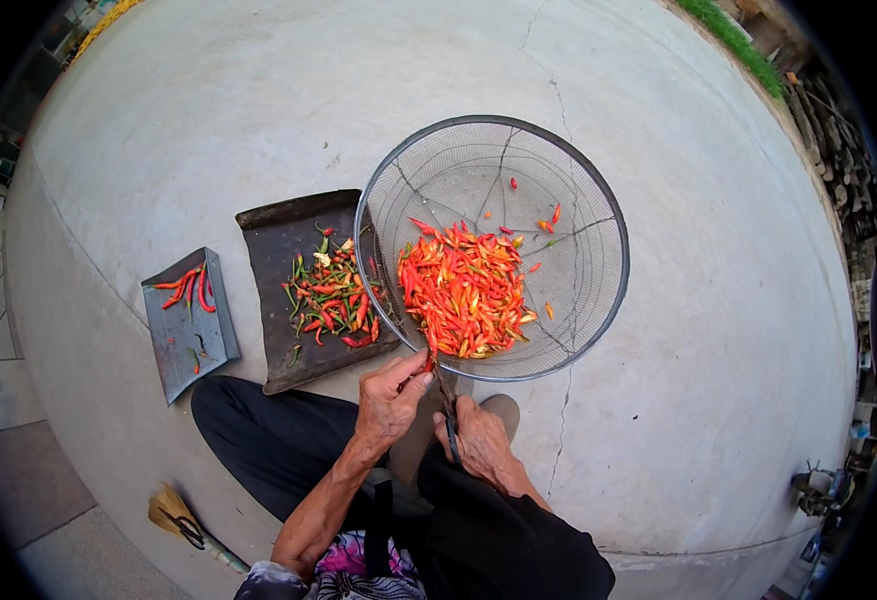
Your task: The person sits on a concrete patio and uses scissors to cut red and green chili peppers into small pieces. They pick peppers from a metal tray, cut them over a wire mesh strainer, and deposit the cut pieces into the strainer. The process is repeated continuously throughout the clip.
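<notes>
We see the left hand point(389, 400) reaching up from the lower edge, wrist slanting right, its thumb and fingers pinching a red chili point(430, 365) at the near rim of the mesh basket point(581, 265). The right hand point(484, 440) lies lower and just beside it, fingers closed around the handles of the scissors point(448, 410), whose blades point up toward that chili; we cannot tell whether they are parted.

A heap of red chilies point(464, 295) fills the basket's left and near part, leaving open mesh toward its far and right rim. The basket's left rim overlaps the right edge of the dark tray point(271, 245), where more chilies point(334, 295) lie toward that edge. Left of it, we find a small dustpan point(184, 355). The concrete floor point(719, 320) runs wide beyond the basket's right rim.
</notes>
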Motion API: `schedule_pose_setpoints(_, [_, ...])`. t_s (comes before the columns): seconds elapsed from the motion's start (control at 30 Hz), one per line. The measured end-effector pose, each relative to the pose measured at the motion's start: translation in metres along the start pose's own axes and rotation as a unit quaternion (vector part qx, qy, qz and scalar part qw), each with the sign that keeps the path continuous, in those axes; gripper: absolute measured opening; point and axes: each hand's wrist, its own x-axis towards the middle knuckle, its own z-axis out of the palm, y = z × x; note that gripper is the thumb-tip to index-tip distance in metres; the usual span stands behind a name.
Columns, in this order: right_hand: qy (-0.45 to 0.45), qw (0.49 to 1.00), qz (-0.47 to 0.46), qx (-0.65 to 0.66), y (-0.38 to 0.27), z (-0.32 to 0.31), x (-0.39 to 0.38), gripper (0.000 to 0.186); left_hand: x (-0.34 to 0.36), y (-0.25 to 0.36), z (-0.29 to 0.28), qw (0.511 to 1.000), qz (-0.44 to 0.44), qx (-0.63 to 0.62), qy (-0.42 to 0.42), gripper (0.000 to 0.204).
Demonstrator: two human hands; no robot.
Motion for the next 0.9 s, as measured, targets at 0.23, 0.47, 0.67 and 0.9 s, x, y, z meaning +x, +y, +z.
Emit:
schedule_pose_setpoints(0.23, [0.044,0.978,0.079,0.186,0.003,0.003,-0.001,0.034,0.007,0.004,0.008,0.991,-0.088,-0.096,-0.008,0.031])
schedule_pose_setpoints(0.47, [0.018,0.997,-0.011,0.071,0.01,0.003,0.0,0.033,0.01,-0.006,0.011,0.982,-0.104,-0.16,0.016,0.026])
schedule_pose_setpoints(0.67, [-0.006,0.999,-0.001,0.035,0.006,-0.001,0.002,0.034,0.006,-0.001,0.003,0.996,-0.061,-0.058,-0.026,0.025])
schedule_pose_setpoints(0.9, [-0.003,1.0,-0.015,0.017,0.0,-0.006,0.002,0.032,0.009,0.006,-0.002,0.997,-0.055,-0.047,-0.036,0.025])
